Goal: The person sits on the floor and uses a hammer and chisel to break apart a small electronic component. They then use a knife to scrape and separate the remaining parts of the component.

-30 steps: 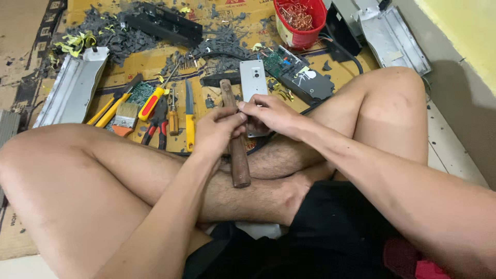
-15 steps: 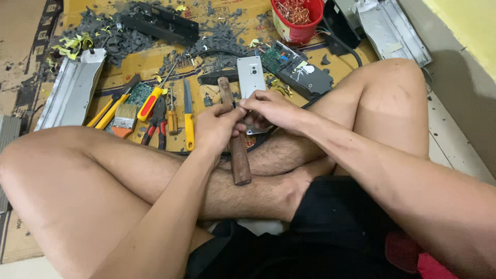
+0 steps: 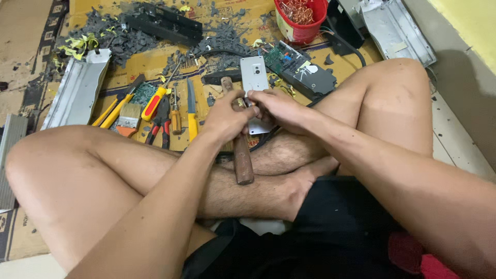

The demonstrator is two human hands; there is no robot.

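I sit cross-legged on the floor. My left hand point(image 3: 226, 114) and my right hand point(image 3: 276, 107) meet above my shins and pinch a small metal part point(image 3: 247, 102) between their fingertips; it is mostly hidden by the fingers. A wooden-handled hammer point(image 3: 242, 155) lies over my legs under the left hand, its head end near a grey metal plate point(image 3: 254, 77). A black cable point(image 3: 266, 138) runs beneath my right hand.
Screwdrivers point(image 3: 155, 101), red-handled pliers point(image 3: 160, 121), a yellow-handled knife point(image 3: 191, 113) and a paintbrush point(image 3: 129, 111) lie on cardboard at left. A circuit board point(image 3: 302, 70), red bucket of copper wire point(image 3: 300, 18), metal casings point(image 3: 77, 88) and dark plastic shards point(image 3: 119, 36) lie beyond.
Both hands stayed together over the hammer, shifting a little forward toward the grey plate while the fingers reworked the small part.
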